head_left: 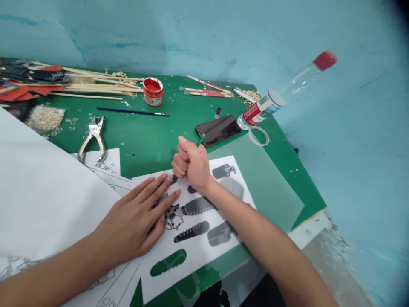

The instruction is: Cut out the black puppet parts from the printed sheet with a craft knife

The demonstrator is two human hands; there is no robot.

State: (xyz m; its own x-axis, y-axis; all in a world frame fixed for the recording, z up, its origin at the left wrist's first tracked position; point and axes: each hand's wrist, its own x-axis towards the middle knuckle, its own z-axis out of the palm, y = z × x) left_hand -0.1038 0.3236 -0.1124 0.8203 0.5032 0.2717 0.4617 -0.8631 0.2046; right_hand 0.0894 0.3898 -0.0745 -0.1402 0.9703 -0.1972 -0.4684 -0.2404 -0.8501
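My left hand lies flat with fingers stretched out on a white printed sheet that carries black and grey shapes and some cut-out holes. My right hand is closed in a fist round a thin green-handled tool, its tip pressed down on the sheet just beyond my left fingertips. The sheet rests on a green table. A translucent sheet lies under its right side.
A black phone, a tape ring and a lying clear bottle with a red cap are behind my right hand. Metal punch pliers, a paintbrush, a red paint pot, wooden sticks and white cloth lie left.
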